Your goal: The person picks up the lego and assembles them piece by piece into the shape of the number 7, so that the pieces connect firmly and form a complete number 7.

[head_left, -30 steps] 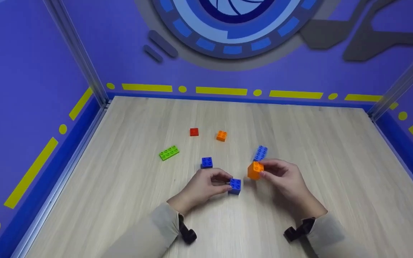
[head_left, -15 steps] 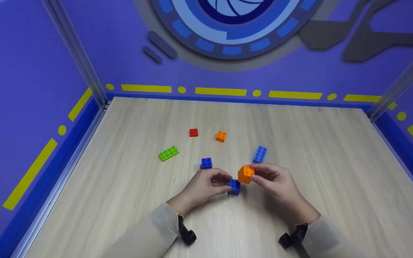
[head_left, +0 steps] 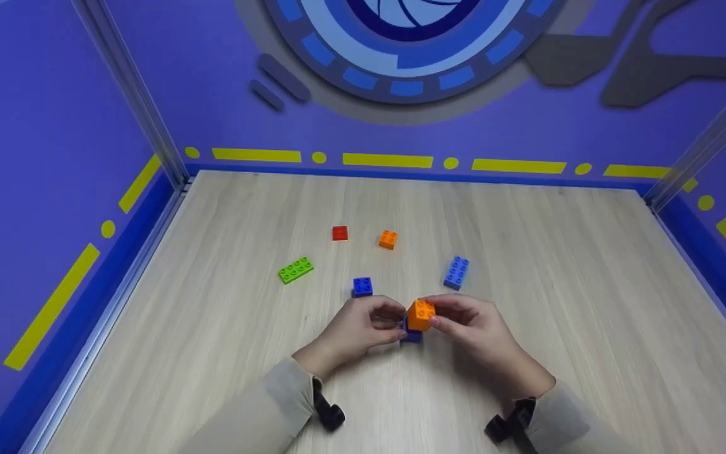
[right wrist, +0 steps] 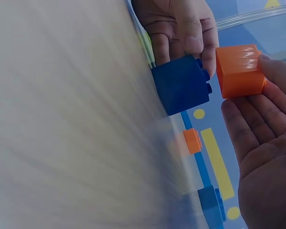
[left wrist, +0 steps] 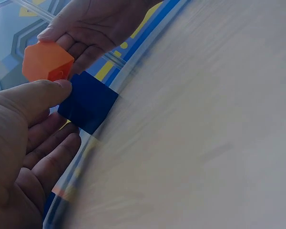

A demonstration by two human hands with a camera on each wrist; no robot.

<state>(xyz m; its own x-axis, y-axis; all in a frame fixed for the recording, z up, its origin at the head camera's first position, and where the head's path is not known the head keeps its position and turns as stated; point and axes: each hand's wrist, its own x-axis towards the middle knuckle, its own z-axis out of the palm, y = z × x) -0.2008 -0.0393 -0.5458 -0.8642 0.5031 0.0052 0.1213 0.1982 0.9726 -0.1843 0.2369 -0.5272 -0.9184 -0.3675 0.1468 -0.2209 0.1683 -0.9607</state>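
Note:
A dark blue toy building brick (right wrist: 181, 86) stands on the table, pinched between the thumb and fingers of my left hand (head_left: 360, 331). My right hand (head_left: 479, 325) pinches an orange building brick (head_left: 422, 314) right above it. In the right wrist view a small gap shows between the orange brick's open underside and the blue brick's studs. From the head view the orange brick hides much of the blue brick (head_left: 411, 337). Just beyond my left hand lies a second dark blue brick (head_left: 362, 286).
On the wooden table (head_left: 243, 214) lie a flat green brick (head_left: 296, 270), a red tile (head_left: 339, 233), a small orange brick (head_left: 388, 239) and a lighter blue long brick (head_left: 456, 272). Purple-blue panels (head_left: 401, 135) border the back and sides.
My right hand has moved left and slightly nearer with the orange brick, from beside the blue brick to over it. My left hand has stayed in place on the blue brick.

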